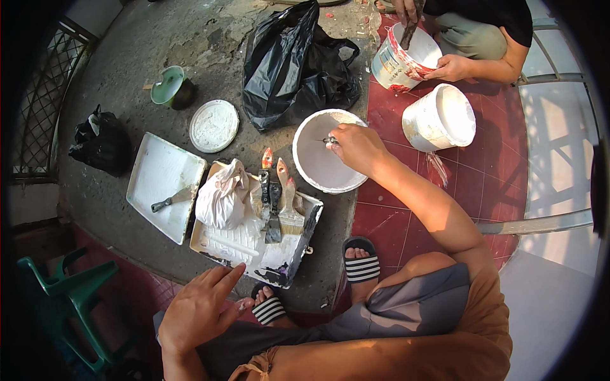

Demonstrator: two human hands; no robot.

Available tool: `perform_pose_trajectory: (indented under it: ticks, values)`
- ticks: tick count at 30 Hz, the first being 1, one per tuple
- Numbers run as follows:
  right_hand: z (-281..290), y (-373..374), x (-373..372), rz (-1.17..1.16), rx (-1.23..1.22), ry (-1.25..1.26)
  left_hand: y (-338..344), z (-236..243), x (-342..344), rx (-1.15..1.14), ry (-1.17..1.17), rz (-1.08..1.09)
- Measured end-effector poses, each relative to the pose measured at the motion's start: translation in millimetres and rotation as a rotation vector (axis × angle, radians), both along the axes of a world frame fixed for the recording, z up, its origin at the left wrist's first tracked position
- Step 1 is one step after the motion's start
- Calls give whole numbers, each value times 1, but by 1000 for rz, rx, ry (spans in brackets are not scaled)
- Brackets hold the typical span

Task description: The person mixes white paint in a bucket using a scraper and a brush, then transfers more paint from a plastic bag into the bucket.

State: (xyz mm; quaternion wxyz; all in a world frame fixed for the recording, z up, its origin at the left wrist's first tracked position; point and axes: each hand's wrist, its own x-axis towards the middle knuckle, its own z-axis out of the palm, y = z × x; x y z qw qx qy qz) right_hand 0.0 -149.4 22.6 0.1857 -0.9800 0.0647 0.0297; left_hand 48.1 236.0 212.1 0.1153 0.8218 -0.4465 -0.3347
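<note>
Although work seems started at the white bucket [310,170], far and right of the paint tray [278,259], I cannot tell how much is left. The right hand [357,148] curls round a small tool [330,140] over the bucket. The left hand [198,306], half open, seems empty. A brush [292,220] lies unused.

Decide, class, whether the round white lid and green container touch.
Apart: the head view shows grey concrete floor between the round white lid and the green container.

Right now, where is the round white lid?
The lid is left of centre in the head view, between the large black bag and the left tray.
</note>
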Motion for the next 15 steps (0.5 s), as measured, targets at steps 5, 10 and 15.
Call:
perform_pose_trajectory:
  ticks: [5,10,15]
  values:
    - [1,-2,-1,-49,-104,-54,0,0,0,-17,-6,-5]
    - [-7,0,1,15,20,-59,-1,-1,0,-25,-2,-20]
    - [-8,6,-1,68,151,-29,-3,1,1,-4,15,-6]
